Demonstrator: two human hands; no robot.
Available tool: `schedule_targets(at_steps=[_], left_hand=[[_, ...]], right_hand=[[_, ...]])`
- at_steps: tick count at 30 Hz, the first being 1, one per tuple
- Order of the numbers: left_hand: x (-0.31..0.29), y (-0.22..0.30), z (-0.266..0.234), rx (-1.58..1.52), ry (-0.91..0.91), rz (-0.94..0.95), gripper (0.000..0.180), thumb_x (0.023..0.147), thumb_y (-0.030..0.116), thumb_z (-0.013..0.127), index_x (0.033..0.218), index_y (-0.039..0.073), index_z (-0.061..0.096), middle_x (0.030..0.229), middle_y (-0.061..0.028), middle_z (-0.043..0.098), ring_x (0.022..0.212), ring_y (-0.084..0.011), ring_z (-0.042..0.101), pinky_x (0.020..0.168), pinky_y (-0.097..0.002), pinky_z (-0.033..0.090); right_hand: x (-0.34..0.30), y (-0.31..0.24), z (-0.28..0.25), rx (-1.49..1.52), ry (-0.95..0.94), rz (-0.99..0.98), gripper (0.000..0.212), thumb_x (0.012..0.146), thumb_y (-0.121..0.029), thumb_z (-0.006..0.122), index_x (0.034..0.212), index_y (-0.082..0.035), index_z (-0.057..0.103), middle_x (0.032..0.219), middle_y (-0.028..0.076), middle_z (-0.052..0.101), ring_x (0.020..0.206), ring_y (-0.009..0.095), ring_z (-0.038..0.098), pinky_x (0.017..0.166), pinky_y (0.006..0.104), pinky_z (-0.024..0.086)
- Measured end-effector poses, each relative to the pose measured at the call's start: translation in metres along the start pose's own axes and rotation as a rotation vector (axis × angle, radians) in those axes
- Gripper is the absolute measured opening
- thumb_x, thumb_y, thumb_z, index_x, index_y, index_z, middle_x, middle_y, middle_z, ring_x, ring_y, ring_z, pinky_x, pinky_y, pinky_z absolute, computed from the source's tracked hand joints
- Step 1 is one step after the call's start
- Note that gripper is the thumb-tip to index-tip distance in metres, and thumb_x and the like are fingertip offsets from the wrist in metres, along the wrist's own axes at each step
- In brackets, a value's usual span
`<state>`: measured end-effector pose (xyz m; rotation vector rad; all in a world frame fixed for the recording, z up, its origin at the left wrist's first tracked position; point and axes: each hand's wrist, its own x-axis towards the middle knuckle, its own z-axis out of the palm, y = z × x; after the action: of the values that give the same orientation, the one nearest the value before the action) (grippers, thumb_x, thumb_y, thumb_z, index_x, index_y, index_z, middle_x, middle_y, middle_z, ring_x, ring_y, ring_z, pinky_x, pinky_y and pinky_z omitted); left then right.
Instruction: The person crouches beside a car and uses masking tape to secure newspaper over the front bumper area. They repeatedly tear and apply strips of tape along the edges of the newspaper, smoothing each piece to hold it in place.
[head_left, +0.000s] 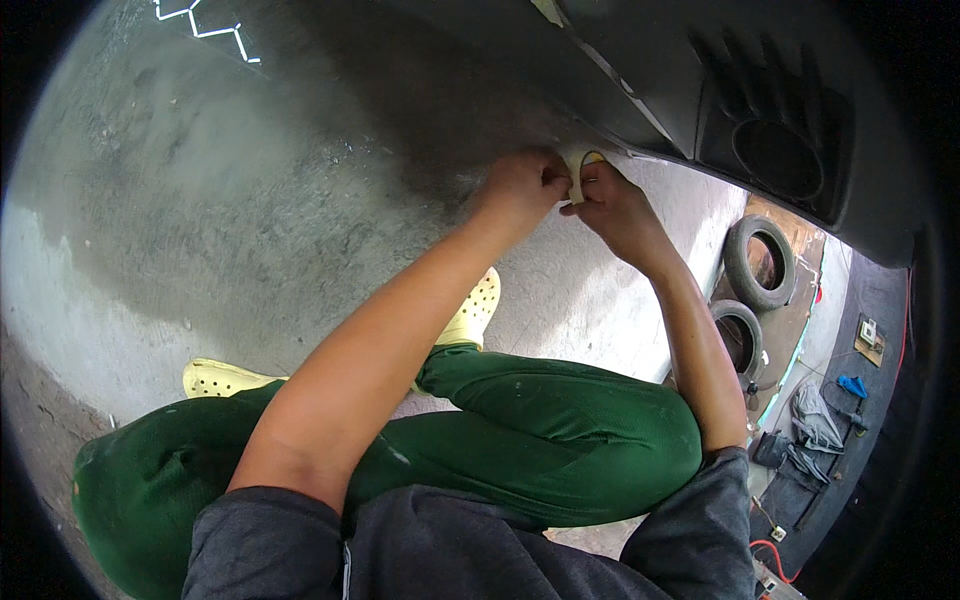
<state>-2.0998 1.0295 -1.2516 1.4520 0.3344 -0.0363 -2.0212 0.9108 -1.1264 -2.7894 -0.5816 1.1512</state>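
Observation:
Both arms reach forward over the concrete floor to a pale yellow roll of tape (576,185). My right hand (620,210) is closed round the roll, with its fingers on the far side and the thumb below. My left hand (525,185) is closed in a pinch right beside the roll. Whether a strip of tape lies between its fingertips is too small to tell. Just beyond the hands hangs the lower edge of a dark vehicle door panel (660,60), with a round speaker grille (778,158) in it.
Two tyres (742,262) lie on the right. Farther right, a grey cloth (816,420), a blue item (852,386) and a wall socket (868,330) show. A red cable (775,552) curls at lower right. My green-trousered knees and yellow clogs (478,305) are below the arms.

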Motion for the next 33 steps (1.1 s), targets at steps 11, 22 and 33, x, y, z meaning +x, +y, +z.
schedule_targets(at_steps=[11,22,33], left_hand=[[0.006,-0.006,0.005,-0.060,-0.006,0.048,0.021,0.091,0.019,0.070,0.103,0.003,0.077,0.106,-0.0202,0.077,0.097,-0.0374,0.075,0.085,-0.0435,0.058],[0.011,0.018,-0.014,0.051,-0.006,0.070,0.024,0.087,0.026,0.074,0.100,0.006,0.078,0.108,-0.0180,0.077,0.098,-0.0354,0.075,0.085,-0.0437,0.058],[0.026,0.032,-0.060,-0.153,-0.130,0.188,0.029,0.086,0.023,0.081,0.111,0.007,0.079,0.113,-0.0152,0.078,0.103,-0.0342,0.075,0.093,-0.0399,0.058]], right_hand=[[-0.005,0.003,-0.003,-0.141,0.077,-0.051,0.036,0.099,-0.007,0.065,0.133,0.000,0.058,0.124,0.022,0.074,0.114,0.034,0.074,0.099,0.0445,0.057],[-0.010,-0.025,-0.019,-0.117,0.119,0.044,0.036,0.097,-0.017,0.064,0.132,-0.007,0.062,0.113,0.021,0.075,0.104,0.036,0.073,0.092,0.0494,0.055],[-0.010,-0.039,-0.017,0.123,0.195,-0.174,0.044,0.103,-0.013,0.063,0.141,0.005,0.054,0.110,0.016,0.076,0.098,0.021,0.073,0.091,0.0353,0.056]])
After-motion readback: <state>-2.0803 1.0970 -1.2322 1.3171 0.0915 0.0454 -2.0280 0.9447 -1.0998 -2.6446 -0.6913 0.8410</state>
